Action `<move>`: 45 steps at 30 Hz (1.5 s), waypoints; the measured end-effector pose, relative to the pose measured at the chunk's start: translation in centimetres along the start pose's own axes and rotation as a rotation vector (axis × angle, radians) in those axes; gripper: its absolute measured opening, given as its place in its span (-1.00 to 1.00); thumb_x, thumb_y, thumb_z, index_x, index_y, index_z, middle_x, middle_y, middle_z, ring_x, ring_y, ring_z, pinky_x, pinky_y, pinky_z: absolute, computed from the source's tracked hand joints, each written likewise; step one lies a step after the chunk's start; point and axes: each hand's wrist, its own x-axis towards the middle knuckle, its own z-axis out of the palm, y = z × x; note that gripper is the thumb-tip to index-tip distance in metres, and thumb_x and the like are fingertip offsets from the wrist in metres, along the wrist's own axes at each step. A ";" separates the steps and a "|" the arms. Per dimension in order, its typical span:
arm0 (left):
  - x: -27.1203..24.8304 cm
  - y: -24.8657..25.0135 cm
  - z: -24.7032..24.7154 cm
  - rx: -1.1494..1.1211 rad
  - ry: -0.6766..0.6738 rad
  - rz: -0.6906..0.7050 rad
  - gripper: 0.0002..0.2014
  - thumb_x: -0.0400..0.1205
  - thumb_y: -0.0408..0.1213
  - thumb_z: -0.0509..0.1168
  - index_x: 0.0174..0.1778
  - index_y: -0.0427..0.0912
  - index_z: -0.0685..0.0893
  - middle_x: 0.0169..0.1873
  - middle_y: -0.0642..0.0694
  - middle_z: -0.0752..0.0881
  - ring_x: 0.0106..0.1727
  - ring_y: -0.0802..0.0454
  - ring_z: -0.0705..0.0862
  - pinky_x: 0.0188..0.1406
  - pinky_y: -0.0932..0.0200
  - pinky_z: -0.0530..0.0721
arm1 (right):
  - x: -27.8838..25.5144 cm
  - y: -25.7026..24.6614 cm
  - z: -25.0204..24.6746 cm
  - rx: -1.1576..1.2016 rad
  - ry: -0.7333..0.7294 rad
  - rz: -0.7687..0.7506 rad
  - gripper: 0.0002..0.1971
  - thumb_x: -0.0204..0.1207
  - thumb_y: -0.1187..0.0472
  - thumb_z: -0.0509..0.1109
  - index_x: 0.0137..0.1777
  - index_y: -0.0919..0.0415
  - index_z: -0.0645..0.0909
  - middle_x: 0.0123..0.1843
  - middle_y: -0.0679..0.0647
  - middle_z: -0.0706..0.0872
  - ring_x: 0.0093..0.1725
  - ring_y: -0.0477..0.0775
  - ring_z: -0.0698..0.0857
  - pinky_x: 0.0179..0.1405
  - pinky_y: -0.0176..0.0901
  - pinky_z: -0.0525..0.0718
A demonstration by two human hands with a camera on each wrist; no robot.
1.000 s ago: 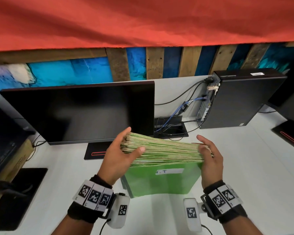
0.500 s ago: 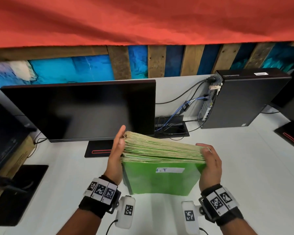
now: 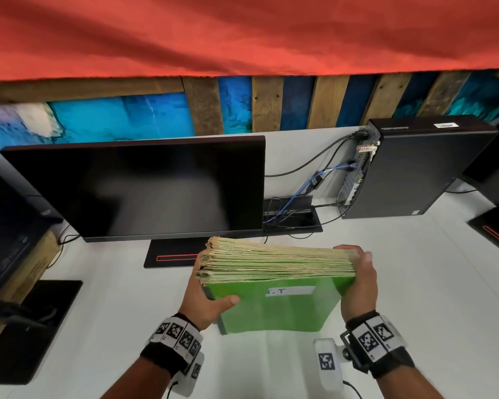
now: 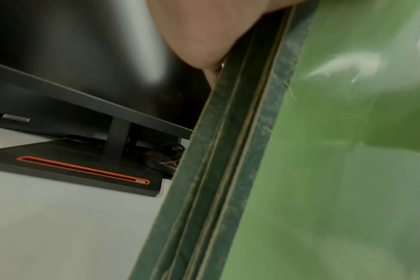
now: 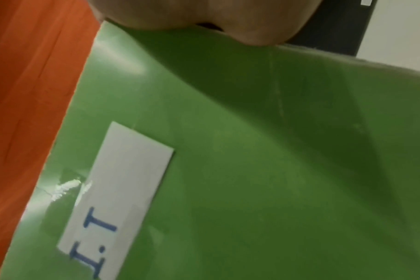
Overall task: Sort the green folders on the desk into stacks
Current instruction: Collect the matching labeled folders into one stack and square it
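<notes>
On the white worktop (image 3: 113, 306), at my six o'clock, I see the black monitor (image 3: 139, 185) standing at twelve. Before it the stack of green folders (image 3: 274, 300) stands on edge, its "I.T" label (image 3: 290, 291) facing me. My left grip (image 3: 205, 300) clamps its nine o'clock edge, my right grip (image 3: 357, 280) its three o'clock edge.

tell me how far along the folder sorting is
Done: no sorted stacks show on the white desk. In hand: the left hand and right hand grip one thick bundle of green folders, upright. Left: splitting it into stacks.
</notes>
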 end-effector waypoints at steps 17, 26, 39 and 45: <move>1.9 -1.6 1.8 0.067 0.213 -0.194 -0.33 0.19 -0.16 0.59 0.24 -0.09 0.56 0.11 -0.10 0.74 0.16 -0.12 0.71 0.30 -0.26 0.61 | -2.6 6.0 -3.8 -0.468 -0.185 0.160 -0.56 0.38 0.30 0.57 0.11 -0.12 0.48 0.02 -0.24 0.68 0.00 -0.29 0.68 0.12 0.00 0.66; 3.9 1.2 8.9 0.058 0.130 -0.242 -0.60 0.50 -0.16 0.46 0.18 0.15 0.46 -0.08 0.24 0.66 0.00 0.19 0.67 -0.04 0.33 0.55 | -0.7 4.0 -8.9 -0.360 -0.037 0.201 -0.50 0.42 0.12 0.52 0.34 0.12 0.48 0.17 -0.02 0.73 0.15 -0.06 0.71 0.16 0.02 0.65; 5.5 -4.5 28.3 -0.153 -0.057 -0.696 0.22 -0.22 0.58 0.41 0.31 -0.14 0.63 0.23 -0.06 0.70 0.29 -0.10 0.64 0.37 0.04 0.53 | 4.9 2.0 -24.0 -0.656 0.178 0.600 -0.41 0.41 -0.18 0.40 0.41 0.01 0.43 0.15 0.09 0.74 0.03 0.19 0.74 0.10 0.06 0.69; 4.8 -4.6 34.2 -0.154 -0.017 -0.844 0.11 0.02 0.43 0.49 0.36 -0.30 0.59 0.35 -0.26 0.62 0.40 -0.21 0.56 0.37 0.04 0.47 | 9.4 3.9 -29.9 -0.935 0.065 0.721 -0.36 0.33 -0.21 0.39 0.34 0.14 0.53 0.24 0.17 0.73 0.17 0.24 0.70 0.23 0.06 0.63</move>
